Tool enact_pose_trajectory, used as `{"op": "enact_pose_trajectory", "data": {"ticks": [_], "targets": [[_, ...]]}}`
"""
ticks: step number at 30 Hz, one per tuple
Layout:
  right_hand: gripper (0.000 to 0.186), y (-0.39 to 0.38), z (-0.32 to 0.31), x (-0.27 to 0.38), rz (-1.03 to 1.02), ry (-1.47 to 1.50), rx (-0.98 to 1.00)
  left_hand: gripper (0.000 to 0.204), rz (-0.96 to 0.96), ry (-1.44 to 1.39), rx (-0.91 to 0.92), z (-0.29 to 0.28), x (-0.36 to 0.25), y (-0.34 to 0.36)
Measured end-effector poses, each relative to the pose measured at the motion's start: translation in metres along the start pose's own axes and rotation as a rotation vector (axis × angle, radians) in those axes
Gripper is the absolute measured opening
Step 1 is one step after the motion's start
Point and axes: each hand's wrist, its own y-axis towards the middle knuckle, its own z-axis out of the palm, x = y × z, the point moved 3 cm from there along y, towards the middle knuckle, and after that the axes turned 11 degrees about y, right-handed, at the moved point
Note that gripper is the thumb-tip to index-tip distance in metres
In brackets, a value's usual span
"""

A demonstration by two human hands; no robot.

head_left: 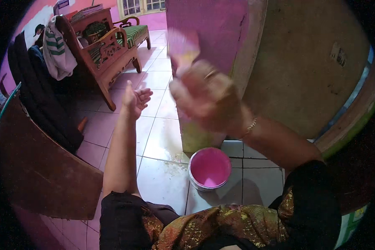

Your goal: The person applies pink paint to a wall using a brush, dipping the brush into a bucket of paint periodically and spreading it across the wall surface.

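My right hand (212,98), smeared by motion, is closed round the handle of a paintbrush (185,52). The brush points up, its pale pinkish bristles blurred in front of the pink-painted wall end (214,25); I cannot tell whether they touch it. My left hand (136,100) is held out over the floor, palm up with fingers apart, and holds nothing. Below my right hand, a white bucket (190,177) with bright pink paint (210,173) inside stands on the tiles at the foot of the wall. The lower part of that wall is yellowish green.
A carved wooden bench (108,52) with green striped cushions stands at the far left, a white and green cloth (59,52) hanging on its back. A brown board (50,166) is at the near left. White floor tiles (160,179) carry flakes near the bucket. A brown panel (304,62) stands at right.
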Motion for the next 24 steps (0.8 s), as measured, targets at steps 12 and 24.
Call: {"op": "enact_pose_trajectory", "data": {"ticks": [12, 24], "targets": [[0.013, -0.079, 0.078, 0.05, 0.27, 0.59, 0.596, 0.079, 0.158, -0.156, 0.01, -0.016, -0.057, -0.054], [0.009, 0.06, -0.037, -0.045, 0.198, 0.159, -0.161, 0.078, 0.14, -0.157, -0.046, -0.021, -0.059, -0.053]]}}
